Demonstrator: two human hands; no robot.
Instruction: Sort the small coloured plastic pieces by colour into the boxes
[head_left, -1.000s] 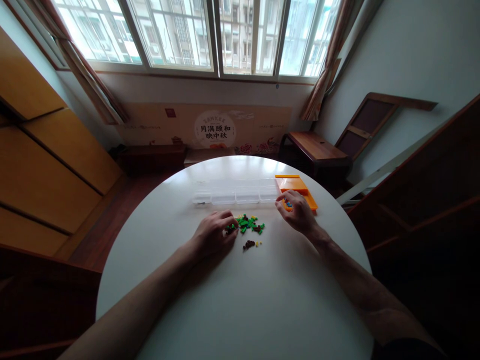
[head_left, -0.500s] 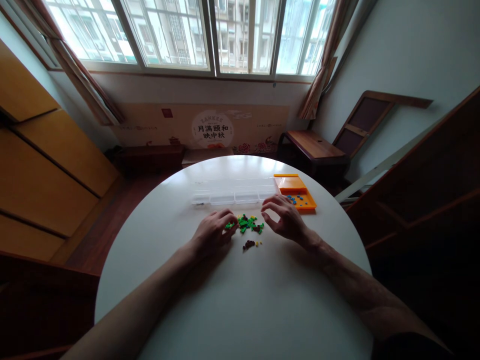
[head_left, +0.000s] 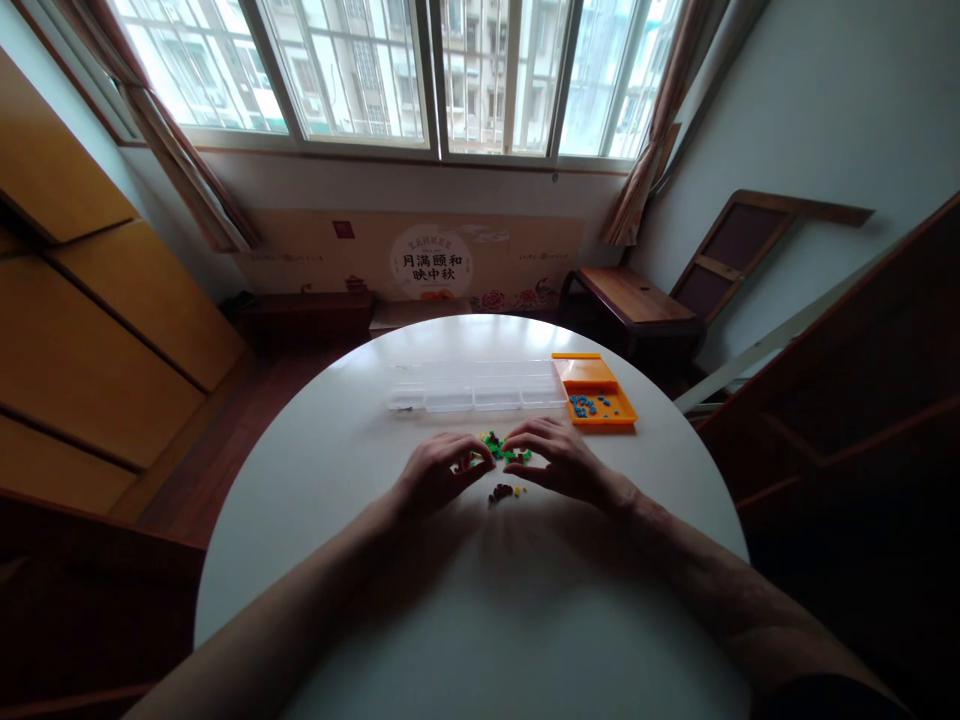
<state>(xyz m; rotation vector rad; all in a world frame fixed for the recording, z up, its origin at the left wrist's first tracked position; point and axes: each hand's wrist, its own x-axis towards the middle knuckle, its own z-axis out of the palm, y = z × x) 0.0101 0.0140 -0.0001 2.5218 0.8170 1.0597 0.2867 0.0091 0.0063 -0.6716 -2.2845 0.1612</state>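
Observation:
My left hand [head_left: 446, 468] is at the left side of a small pile of green building bricks [head_left: 495, 445], mixed with yellow and dark brown bits. Its thumb and fingertips come together in a pinch, and whatever is between them is too small to make out. Opposite, my right hand [head_left: 559, 457] reaches over the pile's right side, thumb and fingers apart, with nothing visible in them. Its fingers hide part of the pile. Nearer to me lies a little cluster of dark brown bricks [head_left: 500, 492], with a few yellow bricks [head_left: 519, 490] beside it.
Behind the hands, a clear plastic case [head_left: 480, 398] with compartments lies on the round white table [head_left: 480, 600]. An orange tray [head_left: 611, 420] adjoins its right end and holds several blue bricks [head_left: 581, 404]. A wooden chair [head_left: 634, 292] stands beyond the table.
Both hands have moved inward over the pile, closer to each other. My left fingers have drawn together; my right hand has left the orange tray's edge, uncovering more blue bricks.

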